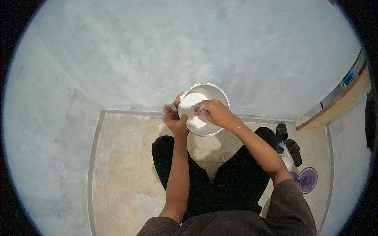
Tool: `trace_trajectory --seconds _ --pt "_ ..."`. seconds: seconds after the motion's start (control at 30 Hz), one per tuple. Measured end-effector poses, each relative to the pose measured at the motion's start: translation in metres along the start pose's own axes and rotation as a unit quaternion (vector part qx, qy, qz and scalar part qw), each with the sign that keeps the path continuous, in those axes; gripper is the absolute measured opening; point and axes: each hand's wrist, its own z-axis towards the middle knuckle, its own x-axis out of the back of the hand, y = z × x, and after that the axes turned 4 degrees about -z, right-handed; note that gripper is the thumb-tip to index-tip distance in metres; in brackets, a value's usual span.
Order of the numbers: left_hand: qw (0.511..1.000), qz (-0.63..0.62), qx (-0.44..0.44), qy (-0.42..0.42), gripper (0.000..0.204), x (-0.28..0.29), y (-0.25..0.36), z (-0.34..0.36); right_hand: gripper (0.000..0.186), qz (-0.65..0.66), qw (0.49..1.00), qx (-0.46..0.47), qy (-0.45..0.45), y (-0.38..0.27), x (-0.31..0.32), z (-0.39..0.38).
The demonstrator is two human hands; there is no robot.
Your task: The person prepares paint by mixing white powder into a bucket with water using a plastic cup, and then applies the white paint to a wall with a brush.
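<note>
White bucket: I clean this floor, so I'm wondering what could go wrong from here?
The left hand holds the white bucket at its side; if that grip slipped, the white contents might spill onto the tiled floor. The right hand, inside the bucket, has white smears, so drips could mark the black trousers nearby.

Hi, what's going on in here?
A person has both bare hands at a white bucket. The left hand is against its left side, with the thumb at the rim. The right hand reaches inside with curled fingers, over some white stuff at the bottom; whether it holds anything is hard to tell. Both hands have white smears. Dark sandals lie on the floor to the right.
</note>
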Motion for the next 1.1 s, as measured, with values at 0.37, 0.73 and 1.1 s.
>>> trace_trajectory --seconds 0.37,0.73,1.1 --pt "0.994 0.031 0.064 0.088 0.041 -0.011 0.007 -0.001 0.028 0.371 0.833 -0.281 0.297 0.005 0.063 -0.043" --pt "0.984 -0.019 0.165 0.057 0.040 0.020 -0.014 0.015 0.033 0.565 0.633 -0.319 0.422 0.001 0.029 -0.081" --pt "0.976 -0.080 0.202 0.022 0.040 0.025 -0.039 0.030 0.034 0.499 0.642 -0.335 0.476 -0.014 0.002 -0.090"
